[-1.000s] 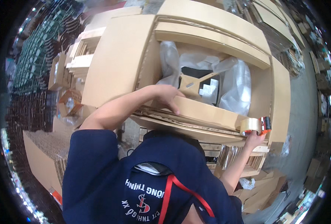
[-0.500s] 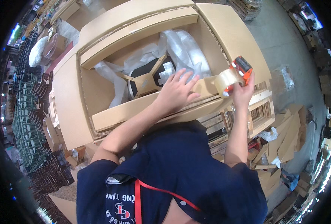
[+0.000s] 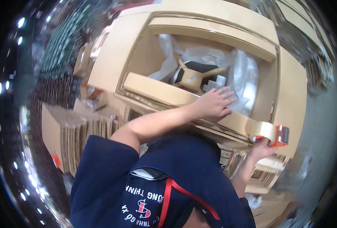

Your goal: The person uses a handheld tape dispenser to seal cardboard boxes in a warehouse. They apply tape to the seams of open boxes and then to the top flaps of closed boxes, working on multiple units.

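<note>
A large open cardboard box [image 3: 290, 102] sits in front of me with its flaps folded outward. Inside it lies a piece with a light wooden cross-shaped base [image 3: 193, 78] over a black round pad, surrounded by translucent foam wrap [image 3: 241, 81]. My left hand [image 3: 214, 104] is open, fingers spread, over the near cardboard strip [image 3: 160, 91] at the box's front side; its fingertips reach above the foam wrap. At the near right corner, my right hand [image 3: 263, 150] is closed around an orange tape dispenser [image 3: 281, 136] carrying a roll of clear tape [image 3: 264, 131].
Flattened cardboard sheets [image 3: 71, 140] stand in a stack to the left. Wooden frames [image 3: 261, 174] are under the box's near right side. Rows of green chair frames [image 3: 64, 47] fill the far left, and grey floor [image 3: 318, 125] runs along the right.
The view has turned, so the box appears farther right and tilted the other way. My left hand stays over the near strip; the tape dispenser in my right hand has turned.
</note>
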